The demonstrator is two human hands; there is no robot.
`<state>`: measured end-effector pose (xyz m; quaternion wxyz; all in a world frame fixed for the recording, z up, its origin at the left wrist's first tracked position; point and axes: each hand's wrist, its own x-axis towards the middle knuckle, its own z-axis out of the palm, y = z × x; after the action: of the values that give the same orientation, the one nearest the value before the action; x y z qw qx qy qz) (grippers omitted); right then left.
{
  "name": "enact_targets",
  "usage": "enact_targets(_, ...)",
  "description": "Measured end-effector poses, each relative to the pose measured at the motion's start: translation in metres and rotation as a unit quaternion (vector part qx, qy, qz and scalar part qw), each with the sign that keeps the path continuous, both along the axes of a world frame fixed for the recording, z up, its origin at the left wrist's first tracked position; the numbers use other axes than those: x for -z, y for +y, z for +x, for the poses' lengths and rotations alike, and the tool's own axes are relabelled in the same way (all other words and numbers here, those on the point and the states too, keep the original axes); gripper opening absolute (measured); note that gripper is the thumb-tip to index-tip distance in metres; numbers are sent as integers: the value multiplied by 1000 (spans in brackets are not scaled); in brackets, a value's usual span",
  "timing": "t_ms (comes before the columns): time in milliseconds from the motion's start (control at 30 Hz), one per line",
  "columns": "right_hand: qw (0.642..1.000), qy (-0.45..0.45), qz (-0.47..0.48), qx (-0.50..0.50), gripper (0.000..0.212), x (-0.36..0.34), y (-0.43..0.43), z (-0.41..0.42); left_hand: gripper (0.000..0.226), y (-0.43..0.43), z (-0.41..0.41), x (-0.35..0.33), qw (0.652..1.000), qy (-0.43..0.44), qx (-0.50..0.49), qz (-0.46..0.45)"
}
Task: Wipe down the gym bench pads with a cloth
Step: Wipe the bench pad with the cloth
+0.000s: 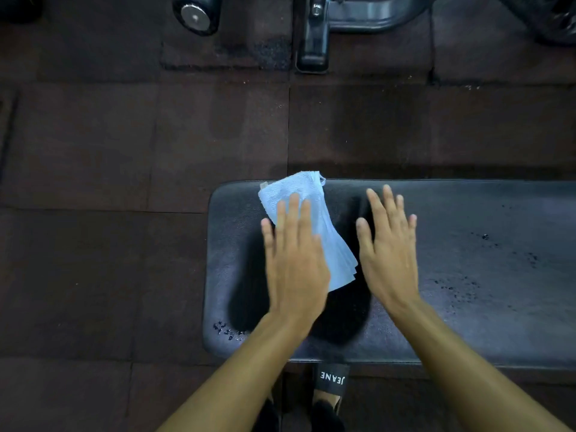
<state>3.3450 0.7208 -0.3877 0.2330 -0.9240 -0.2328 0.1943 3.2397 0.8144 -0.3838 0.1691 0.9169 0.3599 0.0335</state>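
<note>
Head view: a black gym bench pad (pixel 467 275) runs from the centre of the scene to the right edge, over a dark rubber-tiled floor (pixel 124 151). A folded light-blue cloth (pixel 299 198) lies on the left end of the pad, tilted, with its far corner reaching the pad's far edge and its near corner pointing toward the gap between the two hands.

Left hand (pixel 296 260): palm down, flat on the cloth, fingers (pixel 293 213) extended and slightly spread, not curled around anything. The fingertips rest on the middle of the cloth; the far part of the cloth extends beyond them, and its right and near portions show beside the hand. The hand appears slightly blurred.

Right hand (pixel 389 254): palm down on the bare pad just right of the cloth, fingers (pixel 377 207) extended and spread, holding nothing. The cloth's near-right corner lies just beside the base of the thumb; contact cannot be determined.

Small droplets or specks (pixel 461 285) mark the pad surface to the right of the hands and at its near-left corner.

A sandal (pixel 332 380) printed "JEANE" shows below the pad's near edge. Dark metal equipment frame (pixel 327 29) and a dumbbell end (pixel 194 17) sit on the floor at the far side.
</note>
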Motion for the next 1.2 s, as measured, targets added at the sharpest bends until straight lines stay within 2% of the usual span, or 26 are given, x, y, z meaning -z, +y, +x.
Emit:
enact_targets(100,995,-10,-90,-47,55,17,-21,8,61,-9,41,15,997,57,-52,31)
enact_targets(167,993,-20,-102,-63,55,25,-26,9,61,-4,47,28,993,74,-67,55)
enact_targets(233,992,-27,-102,-64,54,27,-27,9,60,10,40,35,994,72,-41,72)
enact_targets(367,993,-29,-101,-55,55,28,-26,8,59,49,3,37,996,69,-5,56)
enact_targets(500,992,-39,-106,-49,55,31,-26,4,60,62,-54,32,993,86,-72,33)
enact_targets(667,993,-48,-102,-38,55,34,-24,4,63,26,-117,25,985,91,-147,14)
enact_targets(833,992,-50,-106,-37,55,35,-24,4,62,-23,-127,27,987,135,-76,51)
enact_targets(933,992,-51,-109,-36,55,34,-23,6,62,-31,-110,26,986,150,9,75)
enact_targets(1067,992,-52,-111,-33,55,32,-21,8,62,-23,-71,26,982,122,126,70)
enact_targets(1200,991,-47,-123,-37,56,31,-22,7,61,5,-23,28,984,98,134,72)
